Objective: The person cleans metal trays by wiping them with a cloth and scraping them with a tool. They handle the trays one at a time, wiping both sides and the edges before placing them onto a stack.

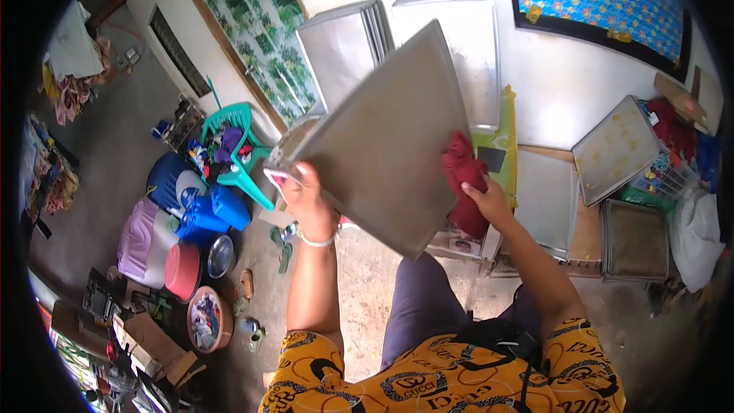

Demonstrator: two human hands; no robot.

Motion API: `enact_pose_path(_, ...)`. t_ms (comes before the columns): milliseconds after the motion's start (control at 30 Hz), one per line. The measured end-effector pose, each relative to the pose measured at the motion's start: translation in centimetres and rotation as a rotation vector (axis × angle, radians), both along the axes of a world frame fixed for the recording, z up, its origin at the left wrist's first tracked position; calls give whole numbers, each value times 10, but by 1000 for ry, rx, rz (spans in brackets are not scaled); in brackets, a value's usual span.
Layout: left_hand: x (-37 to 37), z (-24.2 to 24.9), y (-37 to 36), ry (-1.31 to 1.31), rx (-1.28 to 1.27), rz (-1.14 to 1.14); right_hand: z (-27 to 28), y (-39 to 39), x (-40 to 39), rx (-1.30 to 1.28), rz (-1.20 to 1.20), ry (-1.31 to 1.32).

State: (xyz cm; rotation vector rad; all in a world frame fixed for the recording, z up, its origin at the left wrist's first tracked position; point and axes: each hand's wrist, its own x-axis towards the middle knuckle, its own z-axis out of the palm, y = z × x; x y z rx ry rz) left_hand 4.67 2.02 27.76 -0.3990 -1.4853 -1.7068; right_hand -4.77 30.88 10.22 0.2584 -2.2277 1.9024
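A large grey metal baking tray [390,138] is held up tilted in front of me. My left hand [310,206] is closed on its left edge, with the thumb over the rim. A small pink and white patch shows beside those fingers; I cannot make out what it is. My right hand [489,200] grips a bunched dark red cloth [465,183] at the tray's right edge. The cloth's upper end lies against the tray, and its lower part hangs down. Most of the right fingers are hidden behind the cloth.
Stacked metal trays [340,50] and a shiny tray [451,53] lean on the white wall. More trays [634,237] stand at right beside a white plastic bag [694,237]. At left are a green chair [233,118], blue containers [214,210] and a clothes basin [222,329].
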Motion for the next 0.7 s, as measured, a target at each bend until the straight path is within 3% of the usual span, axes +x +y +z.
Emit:
enact_pose_path(67, 8, 16, 29, 16, 29, -51, 24, -15, 9, -75, -45, 128)
enact_pose_path(167, 4, 8, 31, -24, -41, -52, 82, -33, 47, 40, -64, 453)
enact_pose_path(267, 11, 7, 40, -25, -233, 56, 118, -56, 71, 200, -34, 815)
enact_pose_path(333, 21, 8, 56, 23, -346, 154, 133, -78, 79, 155, -29, 1071)
enact_pose_path(367, 19, -2, 59, 8, -274, -11, 142, -86, 81, 125, 16, 1110)
enact_pose_path(433, 30, 8, 67, 89, -334, -89, 161, -94, 80, 67, 14, 1167)
enact_pose_path(533, 27, 12, 70, 125, -479, 92, 186, -79, 60, 191, -95, 1284)
enact_pose_path(567, 25, 15, 72, 135, -371, 13, 192, -73, 52, 213, -106, 1297)
enact_pose_path(700, 28, 27, 68, 108, -465, 53, 210, -45, 0, 199, -158, 1271)
